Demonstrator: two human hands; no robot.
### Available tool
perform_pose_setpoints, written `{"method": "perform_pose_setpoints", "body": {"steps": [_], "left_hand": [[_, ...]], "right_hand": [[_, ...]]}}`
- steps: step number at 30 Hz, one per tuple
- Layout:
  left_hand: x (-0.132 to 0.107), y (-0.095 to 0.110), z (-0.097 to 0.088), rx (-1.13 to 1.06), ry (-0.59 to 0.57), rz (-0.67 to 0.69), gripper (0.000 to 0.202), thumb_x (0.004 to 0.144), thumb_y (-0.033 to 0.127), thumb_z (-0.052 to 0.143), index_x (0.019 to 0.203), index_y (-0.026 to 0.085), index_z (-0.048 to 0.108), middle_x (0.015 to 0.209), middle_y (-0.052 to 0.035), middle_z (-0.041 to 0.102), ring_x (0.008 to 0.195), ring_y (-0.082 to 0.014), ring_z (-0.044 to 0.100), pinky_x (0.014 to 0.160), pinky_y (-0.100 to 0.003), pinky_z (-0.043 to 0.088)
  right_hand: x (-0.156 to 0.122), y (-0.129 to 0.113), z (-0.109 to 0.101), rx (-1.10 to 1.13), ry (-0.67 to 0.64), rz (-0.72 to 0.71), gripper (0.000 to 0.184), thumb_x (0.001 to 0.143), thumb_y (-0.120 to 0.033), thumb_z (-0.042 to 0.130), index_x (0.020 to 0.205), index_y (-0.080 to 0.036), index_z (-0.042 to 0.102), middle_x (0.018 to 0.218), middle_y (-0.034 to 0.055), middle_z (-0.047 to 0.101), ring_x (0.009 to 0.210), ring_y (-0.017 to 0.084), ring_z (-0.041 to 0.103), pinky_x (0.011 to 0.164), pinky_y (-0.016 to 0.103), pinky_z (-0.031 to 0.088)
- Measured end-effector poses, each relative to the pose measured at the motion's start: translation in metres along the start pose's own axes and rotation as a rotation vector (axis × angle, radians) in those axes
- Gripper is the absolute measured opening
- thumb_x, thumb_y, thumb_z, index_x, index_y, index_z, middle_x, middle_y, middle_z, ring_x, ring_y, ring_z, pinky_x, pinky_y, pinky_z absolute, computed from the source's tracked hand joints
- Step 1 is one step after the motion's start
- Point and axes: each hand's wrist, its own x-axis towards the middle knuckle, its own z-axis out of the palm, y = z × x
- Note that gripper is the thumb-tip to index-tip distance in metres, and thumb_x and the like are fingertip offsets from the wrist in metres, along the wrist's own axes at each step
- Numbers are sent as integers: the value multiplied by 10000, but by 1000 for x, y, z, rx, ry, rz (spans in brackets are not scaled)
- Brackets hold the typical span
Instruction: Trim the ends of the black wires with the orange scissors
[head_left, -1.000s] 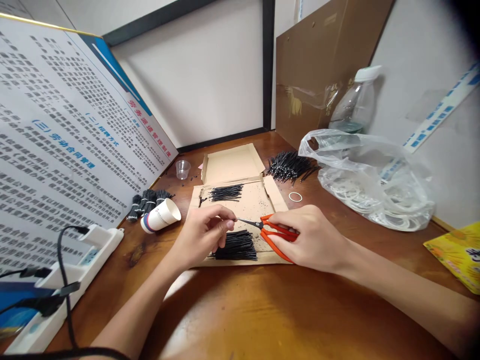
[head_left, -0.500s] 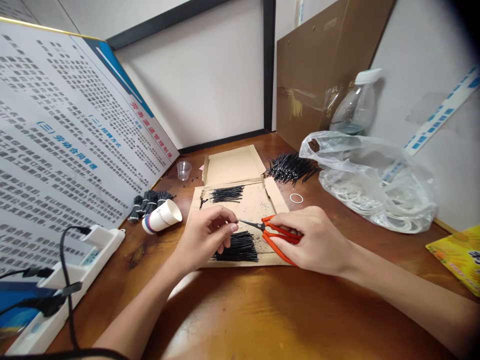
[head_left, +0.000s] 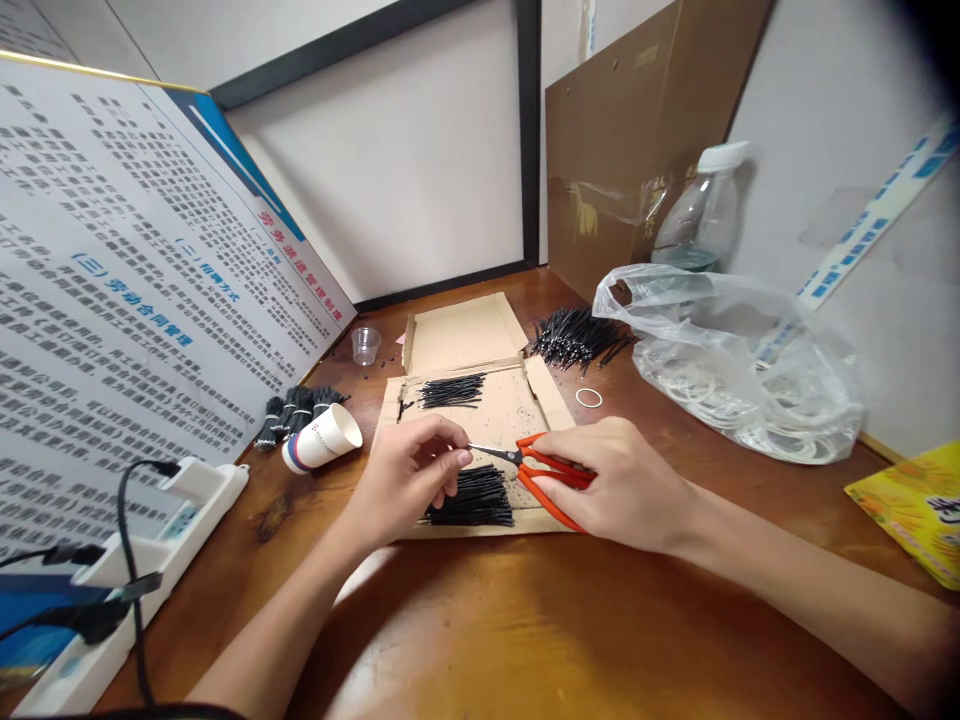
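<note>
My right hand (head_left: 626,480) grips small scissors with orange handles (head_left: 551,468), the dark blades pointing left. Thumb and forefinger of my left hand (head_left: 409,470) are pinched at the blade tips; whatever is between them is too small to make out. Under and beside my left hand, a row of short black strips (head_left: 484,497) lies on an opened cardboard box (head_left: 469,335), partly covered by my fingers. Another row of black strips (head_left: 452,391) lies farther back on the cardboard. Tiny dark scraps are scattered over its right part.
Behind the box to the right is a heap of black strips (head_left: 574,337). A white ring (head_left: 589,398) and a plastic bag of white rings (head_left: 742,385) are on the right. Leftward are a tipped paper cup (head_left: 322,440), tied black bundles (head_left: 296,410), a clear cup (head_left: 366,346) and a power strip (head_left: 161,550).
The whole view has shifted slightly. My hands keep nearly the same pose, with the scissors' tips still close to my left fingertips.
</note>
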Motion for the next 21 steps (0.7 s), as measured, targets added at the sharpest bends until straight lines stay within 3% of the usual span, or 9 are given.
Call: {"method": "perform_pose_setpoints", "body": {"steps": [3, 8, 12, 15, 21], "left_hand": [[2, -4, -6, 172, 33, 80, 89, 864, 216, 635, 809, 149, 610, 614, 13, 577, 470, -78, 514, 425, -189, 429], [25, -30, -20, 723, 98, 171, 65, 853, 146, 623, 794, 158, 649, 697, -9, 654, 583, -118, 539, 596, -246, 445], [59, -51, -19, 790, 54, 152, 117, 815, 75, 614, 763, 165, 668, 761, -28, 700, 714, -166, 623, 699, -277, 475], [77, -54, -12, 831, 59, 142, 151, 821, 56, 574, 792, 160, 679, 823, -58, 713, 803, -203, 644, 758, -312, 480], [65, -52, -9, 868, 41, 159, 112, 865, 147, 581, 930, 143, 672, 954, -96, 696, 891, -243, 630, 809, -354, 480]], "right_hand": [[1, 0, -1, -18, 55, -1, 202, 851, -196, 530, 749, -145, 697, 553, 5, 631, 445, 86, 452, 477, 242, 315], [3, 5, -2, -44, 112, 21, 214, 844, -230, 555, 685, -153, 676, 588, 18, 655, 453, 85, 449, 482, 239, 327], [5, 12, -4, -78, 159, 21, 238, 849, -256, 582, 652, -149, 663, 550, 5, 624, 439, 77, 441, 477, 228, 329], [6, 14, -6, -78, 167, 24, 235, 848, -250, 580, 661, -138, 670, 505, -8, 577, 417, 73, 406, 455, 226, 310], [2, 14, 1, -96, 140, 21, 202, 844, -241, 581, 720, -128, 692, 584, 8, 639, 449, 80, 441, 484, 234, 339]]}}
